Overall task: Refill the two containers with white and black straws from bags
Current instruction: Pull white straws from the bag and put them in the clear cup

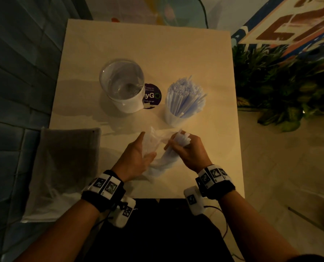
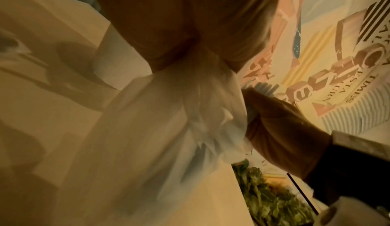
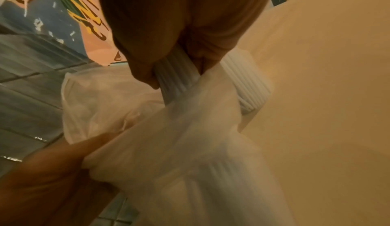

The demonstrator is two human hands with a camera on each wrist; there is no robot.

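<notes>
Right hand fisted round white straws, left hand pinching bag

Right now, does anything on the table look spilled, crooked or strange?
Nothing is spilled. One oddity: the white straws in the right container fan out unevenly instead of standing straight. The left container holds no straws. The right hand grips a bundle of straws coming from the plastic bag.

Café or eatery, small pale table, painted wall mural, tiled floor, leafy planter
</notes>
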